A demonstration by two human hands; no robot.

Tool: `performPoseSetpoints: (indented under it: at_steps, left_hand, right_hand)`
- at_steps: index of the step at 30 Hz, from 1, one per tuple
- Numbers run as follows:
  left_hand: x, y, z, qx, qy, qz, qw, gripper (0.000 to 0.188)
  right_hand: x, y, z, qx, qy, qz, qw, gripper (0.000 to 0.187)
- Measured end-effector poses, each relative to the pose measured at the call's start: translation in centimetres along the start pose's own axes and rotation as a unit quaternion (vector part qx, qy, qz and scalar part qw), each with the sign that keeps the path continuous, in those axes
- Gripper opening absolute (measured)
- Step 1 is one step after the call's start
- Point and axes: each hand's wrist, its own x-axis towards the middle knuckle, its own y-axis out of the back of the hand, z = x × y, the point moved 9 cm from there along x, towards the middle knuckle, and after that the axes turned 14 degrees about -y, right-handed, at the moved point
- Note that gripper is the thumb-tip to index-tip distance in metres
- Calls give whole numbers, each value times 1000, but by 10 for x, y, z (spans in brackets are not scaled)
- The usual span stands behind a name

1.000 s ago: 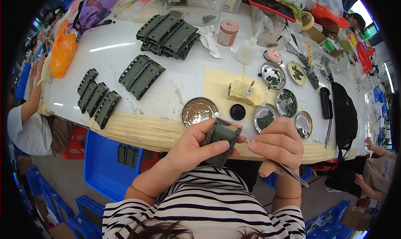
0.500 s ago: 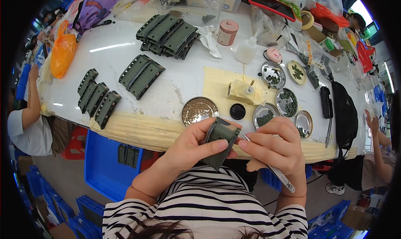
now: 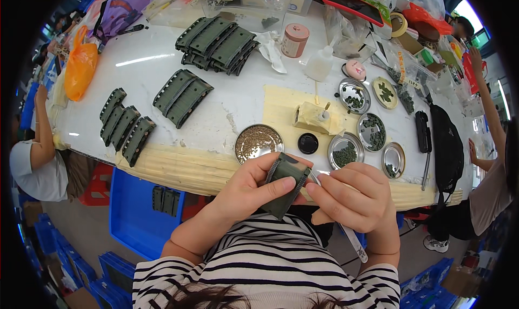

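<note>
In my left hand [image 3: 246, 190] is a dark green curved plastic piece [image 3: 278, 201] with toothed edges, gripped with the thumb on its face. My right hand [image 3: 357, 195] pinches a pair of silver tweezers [image 3: 354, 245]. Their tip meets the upper right edge of the piece, partly behind my fingers, and I cannot tell whether it grips anything. Just beyond my hands lie small green parts [image 3: 344, 156] in a round metal dish and brown granules [image 3: 258, 141] in another. A black round cap [image 3: 307, 143] sits between those dishes.
Similar green pieces lie as a stack [image 3: 216, 44], a pair [image 3: 183, 98] and a row [image 3: 127, 125] on the left. A squeeze bottle [image 3: 320, 64] and pink jar [image 3: 295, 40] stand farther back. A blue tray [image 3: 132, 217] is below the table edge. People work at both sides.
My right hand has shifted slightly, and the tweezers' rear end has swung down and left. The green piece stays nearly still. At the right, another person's arm has risen.
</note>
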Motion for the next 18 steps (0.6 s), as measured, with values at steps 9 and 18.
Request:
performPoseSetpoints:
  at_steps: [9, 18]
  left_hand:
    - [-1, -4, 5, 42, -9, 37, 998, 12]
    - [-7, -9, 0, -20, 66, 10, 998, 14]
  right_hand:
    - [1, -2, -22, -26, 35, -1, 999, 29]
    - [3, 4, -21, 63, 36, -26, 997, 35]
